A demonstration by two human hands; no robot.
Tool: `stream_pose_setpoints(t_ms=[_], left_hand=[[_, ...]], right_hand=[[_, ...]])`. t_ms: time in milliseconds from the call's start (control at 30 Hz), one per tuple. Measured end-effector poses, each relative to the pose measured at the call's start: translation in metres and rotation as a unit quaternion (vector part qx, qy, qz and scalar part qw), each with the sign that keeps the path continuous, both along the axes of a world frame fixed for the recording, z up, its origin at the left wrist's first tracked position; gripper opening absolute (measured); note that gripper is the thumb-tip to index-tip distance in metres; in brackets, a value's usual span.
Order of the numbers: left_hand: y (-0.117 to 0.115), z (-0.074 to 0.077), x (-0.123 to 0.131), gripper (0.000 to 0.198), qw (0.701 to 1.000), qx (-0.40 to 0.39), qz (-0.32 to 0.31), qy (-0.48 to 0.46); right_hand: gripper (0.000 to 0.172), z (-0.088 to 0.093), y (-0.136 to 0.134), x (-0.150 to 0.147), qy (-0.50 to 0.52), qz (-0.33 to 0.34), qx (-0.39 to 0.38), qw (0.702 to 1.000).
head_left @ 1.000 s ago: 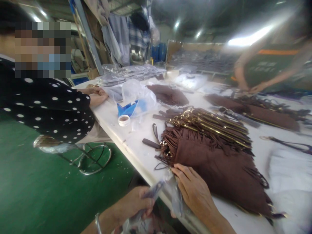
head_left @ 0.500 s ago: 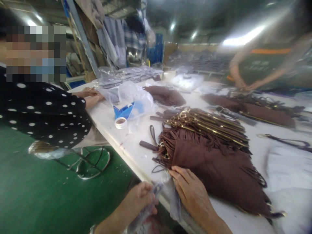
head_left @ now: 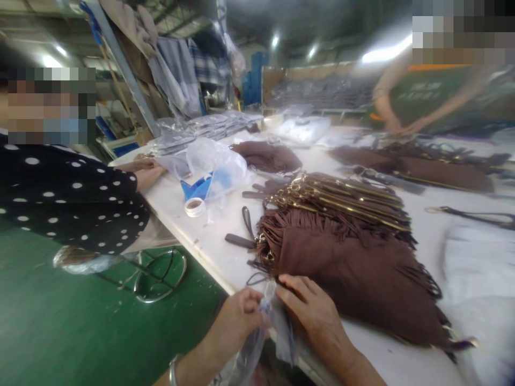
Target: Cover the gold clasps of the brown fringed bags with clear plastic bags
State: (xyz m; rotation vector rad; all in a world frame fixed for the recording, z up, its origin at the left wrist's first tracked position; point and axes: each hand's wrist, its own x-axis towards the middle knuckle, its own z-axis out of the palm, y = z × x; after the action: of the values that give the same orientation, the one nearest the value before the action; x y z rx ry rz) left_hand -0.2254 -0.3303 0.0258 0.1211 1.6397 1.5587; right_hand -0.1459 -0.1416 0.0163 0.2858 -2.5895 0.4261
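Observation:
My left hand [head_left: 241, 313] pinches a clear plastic bag [head_left: 251, 346] just off the table's near edge. The bag's film stretches toward the fingertips of my right hand [head_left: 316, 313] and hangs over the edge. My right hand lies with its fingers stretched out along the near side of a brown fabric pouch [head_left: 350, 273]; its thumb is hidden. Fringes, gold clasps and a small loop strap [head_left: 257, 276] show at the pouch's left end. Behind it lies a row of similar brown pouches with gold zips [head_left: 346, 198].
A tape roll [head_left: 195, 207] and a blue tape dispenser [head_left: 197, 187] sit by crumpled plastic on the white table [head_left: 213, 241]. A co-worker in polka dots [head_left: 72, 193] is at the left, another person [head_left: 426, 96] across the table. White sheets [head_left: 483, 268] lie at the right.
My left hand has risen slightly toward the right hand, bringing the plastic bag up with it. My right hand stays almost in place. The view has shifted a little.

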Motion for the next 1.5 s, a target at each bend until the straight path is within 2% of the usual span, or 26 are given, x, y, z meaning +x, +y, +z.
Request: stream_pose_setpoints(t_ms=[133,233,333,533,700,833,1067,1500], left_hand=[[0.005,0.014,-0.003,0.031,0.995,0.015,0.004,-0.100],[0.013,0.022,-0.003,0.023,0.984,0.028,0.051,-0.170],[0.019,0.025,-0.003,0.023,0.976,0.012,0.081,-0.202],[0.024,0.019,-0.010,0.021,0.976,0.003,0.061,-0.208],[0.030,0.024,-0.016,0.020,0.978,-0.031,0.016,-0.204],[0.033,0.027,-0.016,0.016,0.975,-0.012,0.021,-0.222],[0.032,0.020,-0.017,0.015,0.974,0.021,0.008,-0.226],[0.023,0.019,-0.013,0.027,0.978,0.047,-0.022,-0.203]], right_hand=[[0.029,0.000,0.000,0.000,0.005,0.000,-0.016,1.000],[0.029,-0.001,0.001,0.001,-0.006,-0.003,-0.024,1.000],[0.025,-0.004,0.002,0.001,-0.016,-0.003,-0.036,0.999],[0.022,-0.006,0.002,0.001,-0.024,-0.003,-0.040,0.999],[0.022,-0.005,0.002,0.001,-0.028,-0.007,-0.062,0.998],[0.022,-0.004,0.001,0.000,-0.032,0.000,-0.088,0.996],[0.024,-0.005,0.001,0.000,-0.031,0.009,-0.108,0.994],[0.025,-0.012,0.002,0.000,-0.041,0.005,-0.116,0.992]])
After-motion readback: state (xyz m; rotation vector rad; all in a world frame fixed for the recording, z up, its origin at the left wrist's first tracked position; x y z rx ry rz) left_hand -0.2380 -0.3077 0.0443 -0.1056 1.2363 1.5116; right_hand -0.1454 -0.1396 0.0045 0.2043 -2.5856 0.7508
